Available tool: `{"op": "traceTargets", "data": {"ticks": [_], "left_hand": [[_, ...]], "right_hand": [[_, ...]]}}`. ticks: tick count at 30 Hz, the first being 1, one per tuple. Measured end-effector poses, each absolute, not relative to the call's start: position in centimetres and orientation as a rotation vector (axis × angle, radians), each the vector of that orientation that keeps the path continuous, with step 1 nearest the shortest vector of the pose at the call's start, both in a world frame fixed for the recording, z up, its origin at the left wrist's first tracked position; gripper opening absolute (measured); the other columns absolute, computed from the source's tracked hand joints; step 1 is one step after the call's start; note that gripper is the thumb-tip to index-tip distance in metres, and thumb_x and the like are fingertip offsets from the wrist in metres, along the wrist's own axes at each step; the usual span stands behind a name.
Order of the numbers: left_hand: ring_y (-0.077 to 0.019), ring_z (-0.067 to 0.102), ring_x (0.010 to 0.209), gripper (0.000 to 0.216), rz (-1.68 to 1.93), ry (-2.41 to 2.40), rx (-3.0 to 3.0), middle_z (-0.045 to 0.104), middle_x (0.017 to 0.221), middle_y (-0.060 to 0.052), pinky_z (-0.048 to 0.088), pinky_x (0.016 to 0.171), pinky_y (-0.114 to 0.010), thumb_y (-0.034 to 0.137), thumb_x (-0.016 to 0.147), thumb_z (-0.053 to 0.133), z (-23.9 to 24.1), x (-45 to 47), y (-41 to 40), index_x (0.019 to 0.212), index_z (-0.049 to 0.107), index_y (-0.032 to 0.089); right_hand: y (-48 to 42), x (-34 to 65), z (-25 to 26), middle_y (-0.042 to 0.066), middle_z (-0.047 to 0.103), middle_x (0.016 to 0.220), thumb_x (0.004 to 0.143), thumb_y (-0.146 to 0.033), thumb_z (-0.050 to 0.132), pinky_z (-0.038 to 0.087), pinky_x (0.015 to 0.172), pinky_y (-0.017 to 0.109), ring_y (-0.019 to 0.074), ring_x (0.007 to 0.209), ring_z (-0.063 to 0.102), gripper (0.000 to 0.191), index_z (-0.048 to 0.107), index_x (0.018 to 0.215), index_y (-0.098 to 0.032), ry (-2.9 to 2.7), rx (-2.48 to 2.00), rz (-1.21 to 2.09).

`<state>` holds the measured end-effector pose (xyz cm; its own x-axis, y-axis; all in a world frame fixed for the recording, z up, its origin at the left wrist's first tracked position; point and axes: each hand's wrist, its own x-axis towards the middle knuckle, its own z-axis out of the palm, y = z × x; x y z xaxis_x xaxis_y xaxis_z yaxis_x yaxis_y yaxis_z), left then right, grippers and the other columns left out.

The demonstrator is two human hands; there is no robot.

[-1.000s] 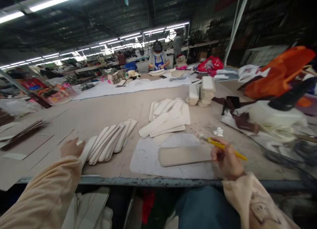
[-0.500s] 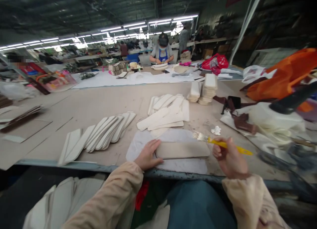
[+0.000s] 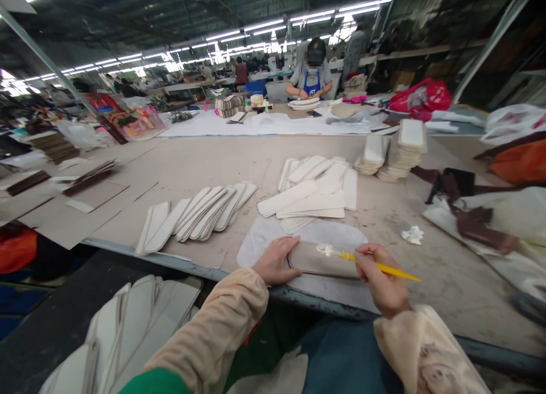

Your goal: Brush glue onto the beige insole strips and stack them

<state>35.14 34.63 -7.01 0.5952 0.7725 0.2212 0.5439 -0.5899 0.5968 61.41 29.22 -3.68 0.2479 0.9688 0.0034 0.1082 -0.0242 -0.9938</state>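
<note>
My left hand (image 3: 276,260) lies flat with fingers out, pressing the left end of a tan insole-shaped piece (image 3: 318,262) that rests on a pale mat (image 3: 336,235) at the table's near edge. My right hand (image 3: 379,277) is closed round a yellow-handled brush (image 3: 367,262), whose white bristle tip touches the top of the tan piece. A fanned row of cream insole pieces (image 3: 200,215) lies to the left of the mat. A looser pile of cream pieces (image 3: 313,192) sits just beyond it.
Two stacks of cream pieces (image 3: 394,152) stand further right. A crumpled white scrap (image 3: 413,234) lies right of the mat. Bags and dark straps (image 3: 464,206) crowd the right side. More cream pieces (image 3: 128,331) sit below the table at lower left. A person in a blue apron (image 3: 313,75) works at the far end.
My left hand left the fanned row and came to rest on the tan piece's left end. The brush tip came down onto the piece. The view swung left.
</note>
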Motion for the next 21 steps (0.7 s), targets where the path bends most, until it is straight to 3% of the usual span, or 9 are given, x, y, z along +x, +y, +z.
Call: {"op": "traceTargets", "data": {"ticks": [3,8,14,21], "left_hand": [[-0.0319,0.046,0.131,0.091,0.666,1.071,2.306,0.052,0.140,-0.016,0.034,0.113,-0.051,0.038,0.067,0.079,-7.1,35.3,34.6,0.145,0.037,0.017],[-0.0309,0.048,0.128,0.099,0.682,1.067,2.274,0.057,0.134,-0.014,0.036,0.111,-0.049,0.035,0.065,0.079,-7.0,35.5,34.6,0.149,0.030,0.017],[-0.0302,0.051,0.125,0.107,0.700,1.054,2.288,0.061,0.130,-0.012,0.038,0.109,-0.048,0.035,0.065,0.080,-7.1,35.5,34.7,0.152,0.021,0.019],[-0.0301,0.052,0.124,0.100,0.647,1.064,2.354,0.062,0.129,-0.011,0.037,0.110,-0.049,0.035,0.068,0.077,-6.8,35.6,34.6,0.151,0.024,0.018]], "right_hand": [[30.0,59.9,-3.5,-0.003,0.056,0.055,0.073,-0.051,0.069,0.043,0.051,0.027,0.0146,0.052,0.051,0.030,0.057,0.077,-0.023,-1.140,-1.389,1.098],[31.0,57.8,-3.3,0.000,0.064,0.065,0.072,-0.055,0.071,0.049,0.060,0.028,0.0154,0.059,0.058,0.037,0.061,0.085,-0.022,-1.116,-1.422,1.211],[31.5,57.4,-3.7,0.000,0.065,0.064,0.074,-0.055,0.068,0.049,0.060,0.028,0.0158,0.060,0.059,0.035,0.062,0.083,-0.022,-1.196,-1.460,1.252],[30.9,59.6,-3.8,-0.002,0.063,0.058,0.074,-0.048,0.065,0.047,0.055,0.028,0.0166,0.055,0.059,0.025,0.062,0.078,-0.024,-1.137,-1.645,1.071]]}}
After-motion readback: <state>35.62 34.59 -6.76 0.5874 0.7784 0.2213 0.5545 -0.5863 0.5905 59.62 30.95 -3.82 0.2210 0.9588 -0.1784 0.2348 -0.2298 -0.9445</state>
